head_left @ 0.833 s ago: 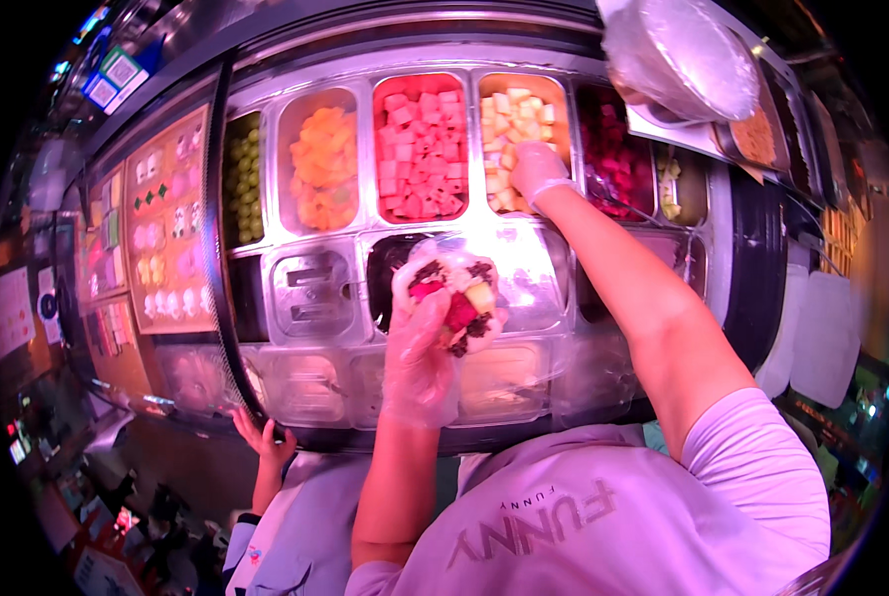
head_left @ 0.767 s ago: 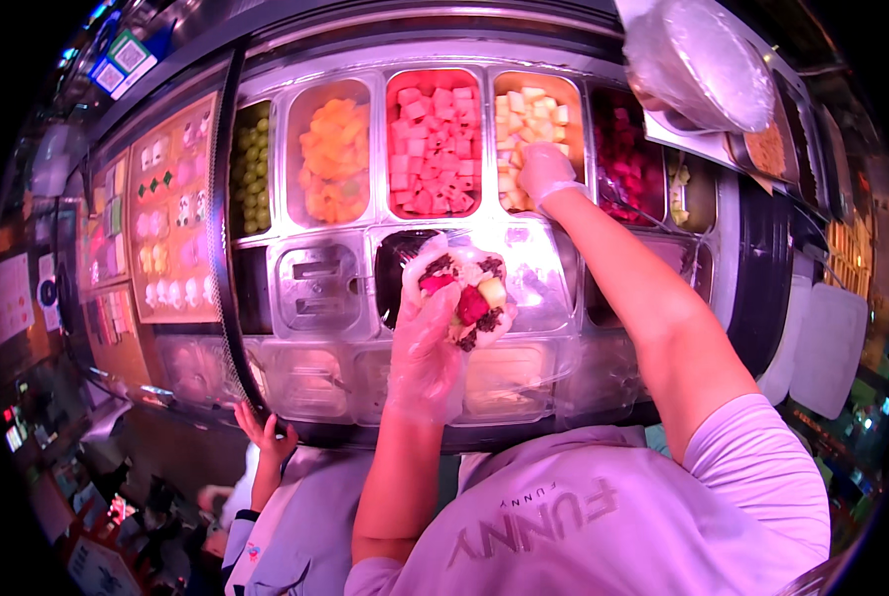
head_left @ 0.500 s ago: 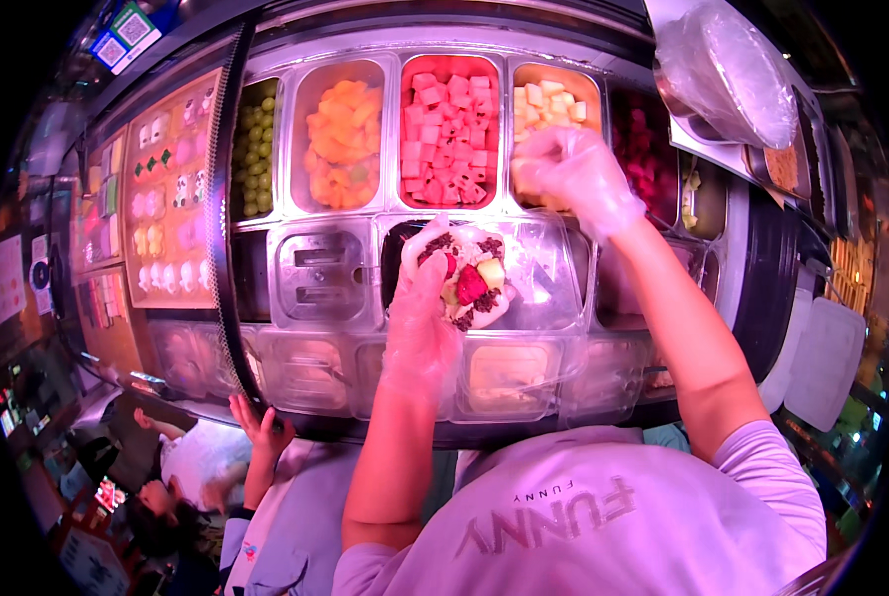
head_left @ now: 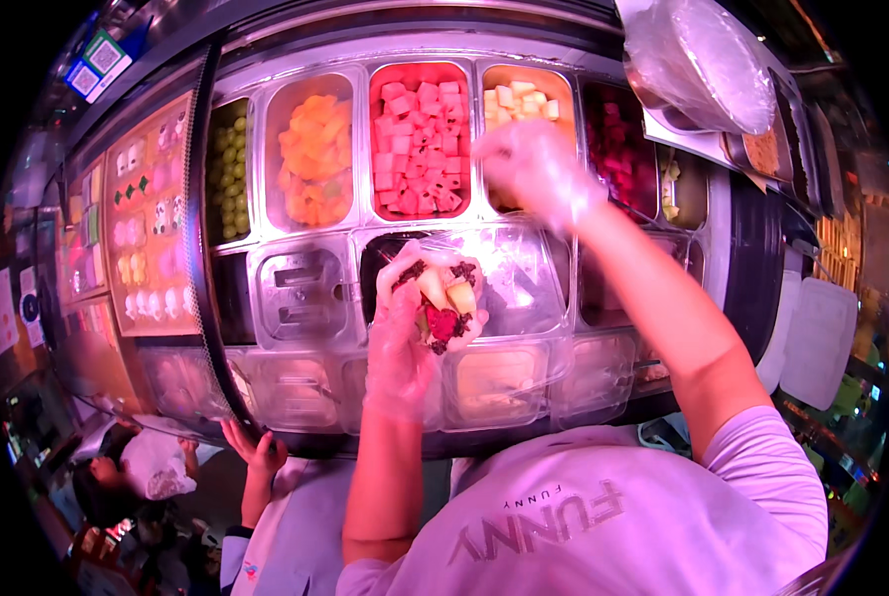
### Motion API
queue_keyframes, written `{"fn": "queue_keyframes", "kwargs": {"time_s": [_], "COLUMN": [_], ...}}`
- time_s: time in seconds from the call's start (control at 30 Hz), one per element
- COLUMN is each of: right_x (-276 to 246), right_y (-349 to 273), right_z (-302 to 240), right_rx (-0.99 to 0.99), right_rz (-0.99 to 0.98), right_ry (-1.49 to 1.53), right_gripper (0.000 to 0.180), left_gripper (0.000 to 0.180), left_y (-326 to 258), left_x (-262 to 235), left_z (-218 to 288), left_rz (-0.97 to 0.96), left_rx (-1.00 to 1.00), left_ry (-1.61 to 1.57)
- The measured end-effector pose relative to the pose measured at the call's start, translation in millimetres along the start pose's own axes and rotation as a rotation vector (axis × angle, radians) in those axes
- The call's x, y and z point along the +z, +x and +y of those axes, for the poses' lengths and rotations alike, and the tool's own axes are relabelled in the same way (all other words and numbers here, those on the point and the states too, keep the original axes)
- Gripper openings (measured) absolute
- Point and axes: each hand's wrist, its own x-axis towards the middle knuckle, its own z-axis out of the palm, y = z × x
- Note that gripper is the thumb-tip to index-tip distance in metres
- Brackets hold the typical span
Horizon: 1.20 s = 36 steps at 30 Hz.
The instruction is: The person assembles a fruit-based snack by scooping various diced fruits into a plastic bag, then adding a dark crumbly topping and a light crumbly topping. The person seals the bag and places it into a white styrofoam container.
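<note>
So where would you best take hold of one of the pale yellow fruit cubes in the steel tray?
Pinch a top pale yellow cube by two opposite flat sides, coming from above: the steel tray walls block the sides, and the gloved right hand already hovers there.

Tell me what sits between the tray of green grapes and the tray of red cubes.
In the head view, one tray of orange fruit chunks lies between the green grapes and the red cubes, all in the top row.
</note>
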Motion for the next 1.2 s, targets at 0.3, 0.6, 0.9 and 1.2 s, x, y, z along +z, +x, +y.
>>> {"fn": "queue_keyframes", "kwargs": {"time_s": [0.3,0.6,0.9,1.2], "right_x": [50.0,54.9,-19.6,47.3], "right_y": [27.0,14.9,-21.8,-99.1], "right_z": [121.8,120.2,-50.4,-147.3], "right_rx": [-0.007,0.778,0.266,-0.542], "right_rz": [-0.090,0.090,-0.029,-0.082], "right_ry": [-0.505,0.528,0.350,-0.402], "right_gripper": [0.016,0.019,0.022,0.016], "left_gripper": [0.054,0.057,0.059,0.060], "left_y": [8.8,1.0,-11.3,-24.2], "left_x": [19.6,28.9,27.2,27.4], "left_z": [14.1,10.8,11.0,-8.9], "left_rz": [0.129,0.148,0.147,0.158], "left_rx": [-0.104,-0.048,-0.005,0.102], "left_ry": [-0.248,-0.316,-0.334,-0.250]}}
